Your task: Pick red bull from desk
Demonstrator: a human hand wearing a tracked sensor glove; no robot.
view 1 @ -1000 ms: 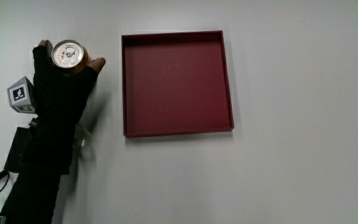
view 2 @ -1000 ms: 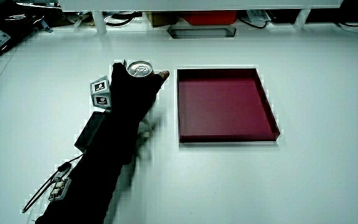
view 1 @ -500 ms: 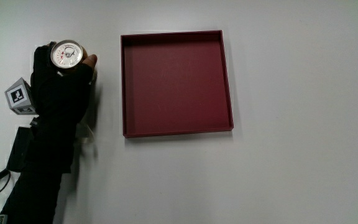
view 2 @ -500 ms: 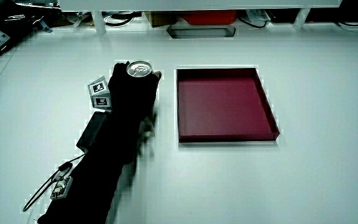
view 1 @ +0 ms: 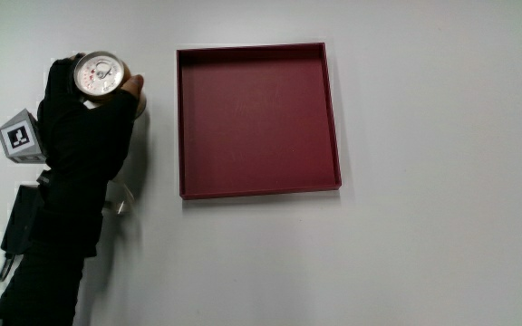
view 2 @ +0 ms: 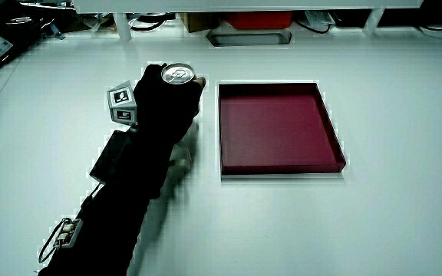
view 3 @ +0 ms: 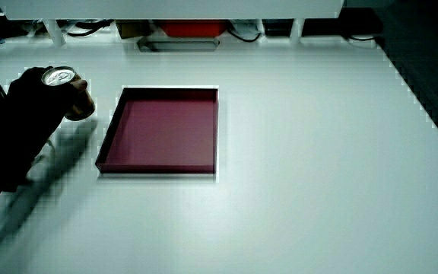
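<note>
The Red Bull can (view 1: 99, 73) stands upright in the gloved hand (view 1: 87, 118), its silver top with the pull tab facing up. The fingers are wrapped around the can's body, so only the top and a sliver of its side show. The can (view 2: 178, 74) appears in both side views, with its brownish side (view 3: 80, 103) showing; it seems lifted a little off the white table. The hand is beside the dark red tray (view 1: 330, 109), a short gap apart from it. The patterned cube (view 1: 21, 137) sits on the back of the hand.
The shallow square tray (view 2: 332, 142) holds nothing; it also shows in a side view (view 3: 213, 137). A low partition (view 2: 252, 6) with cables and a red box runs along the table's edge farthest from the person. A small black box (view 1: 22, 217) is strapped on the forearm.
The hand has closed tighter on the can and raised it slightly; can and hand have drifted a little farther from the person. The tray has not moved.
</note>
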